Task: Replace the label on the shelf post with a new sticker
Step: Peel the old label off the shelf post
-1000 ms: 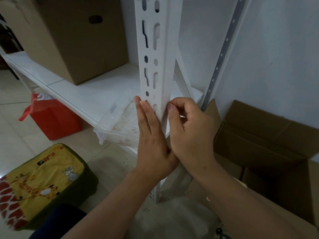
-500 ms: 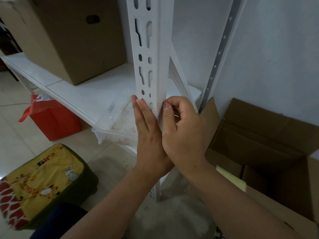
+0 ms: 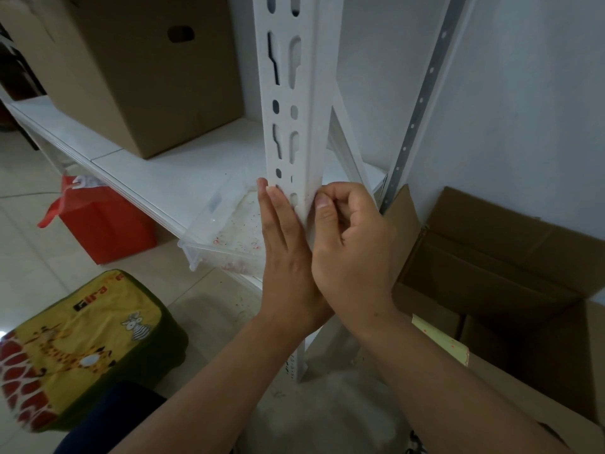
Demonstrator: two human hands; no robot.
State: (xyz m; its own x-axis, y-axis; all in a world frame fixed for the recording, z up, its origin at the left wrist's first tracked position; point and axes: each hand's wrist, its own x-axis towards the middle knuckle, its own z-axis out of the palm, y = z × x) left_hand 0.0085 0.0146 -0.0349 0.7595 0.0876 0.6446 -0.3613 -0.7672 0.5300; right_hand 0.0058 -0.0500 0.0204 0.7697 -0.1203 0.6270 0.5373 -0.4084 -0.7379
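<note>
Left hand lies flat, fingers straight, bracing the shelf post. Right hand, fingers curled, picks at the post's corner, where faint reddish residue shows. Removal seems unfinished; no new sticker visible.

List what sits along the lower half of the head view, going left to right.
Giraffe-print cushion → red bag → clear plastic tray → left hand → right hand → open cardboard box.
</note>
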